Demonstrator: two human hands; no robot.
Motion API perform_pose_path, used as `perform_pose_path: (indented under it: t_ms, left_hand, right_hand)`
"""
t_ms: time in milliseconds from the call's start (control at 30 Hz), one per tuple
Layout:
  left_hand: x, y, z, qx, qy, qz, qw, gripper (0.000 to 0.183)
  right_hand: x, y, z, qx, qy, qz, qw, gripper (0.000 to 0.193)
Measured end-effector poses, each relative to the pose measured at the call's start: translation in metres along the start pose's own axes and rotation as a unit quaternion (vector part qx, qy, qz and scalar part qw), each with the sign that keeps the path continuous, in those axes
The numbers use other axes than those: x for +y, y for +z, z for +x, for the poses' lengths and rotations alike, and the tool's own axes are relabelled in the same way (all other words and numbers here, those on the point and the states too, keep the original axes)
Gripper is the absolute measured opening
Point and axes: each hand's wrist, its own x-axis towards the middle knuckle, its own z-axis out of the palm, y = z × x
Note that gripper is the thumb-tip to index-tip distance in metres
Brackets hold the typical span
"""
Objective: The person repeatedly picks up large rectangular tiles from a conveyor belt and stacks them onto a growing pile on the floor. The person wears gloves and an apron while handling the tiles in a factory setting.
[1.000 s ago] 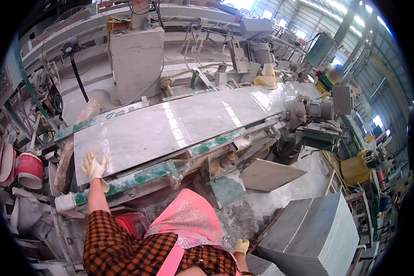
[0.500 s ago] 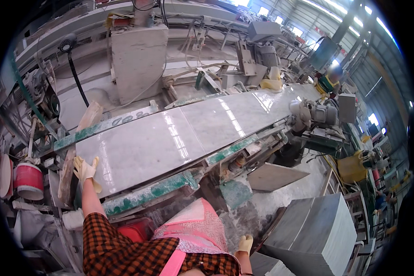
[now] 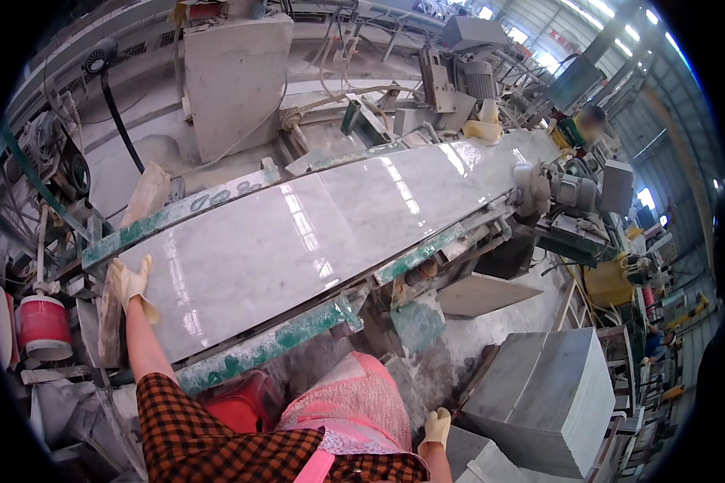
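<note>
A long polished pale grey-white stone slab (image 3: 242,258) lies on a machine bed between green-painted rails, with a thin seam across it. My left hand (image 3: 131,283), in a cream glove, is at the slab's near left end, fingers spread, touching its end edge as far as I can see. Beside it stands a worn wooden board (image 3: 114,326). My right hand (image 3: 435,428), gloved alike, hangs low at my right side with its fingers loosely curled. Nothing shows in it. It is nearest to a stack of grey stone slabs (image 3: 532,386).
The front green rail (image 3: 274,346) runs between me and the slab. A motor unit (image 3: 572,193) stands by the slab's far right. A co-worker (image 3: 576,129) is at the far end. A red-and-white bucket (image 3: 44,326) stands left, and a red container (image 3: 238,406) is below the rail.
The whole view has shifted slightly with my head. My left hand stays at the slab's left end, its fingers spread a little wider. My right hand stays low at my side.
</note>
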Motion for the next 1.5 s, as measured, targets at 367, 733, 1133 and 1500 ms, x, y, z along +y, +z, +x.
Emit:
perform_pose_path:
  t_ms: [367,733,1133,1500]
  left_hand:
    - [-0.021,-0.03,-0.095,0.028,-0.023,-0.044,0.998,0.1]
    - [-0.066,-0.033,-0.198,0.013,-0.022,-0.056,0.998,0.101]
    - [-0.067,-0.059,-0.239,0.013,-0.003,0.007,1.0,0.089]
    - [-0.06,-0.067,-0.216,-0.051,-0.064,-0.009,0.997,0.083]
  right_hand:
    - [-0.015,0.006,0.022,-0.064,-0.061,0.001,0.996,0.014]
    - [0.109,-0.044,0.02,0.03,-0.086,0.008,0.996,0.027]
    - [0.175,-0.094,0.071,0.086,-0.133,-0.084,0.984,0.024]
    - [0.146,-0.102,0.044,0.024,-0.05,-0.197,0.979,0.027]
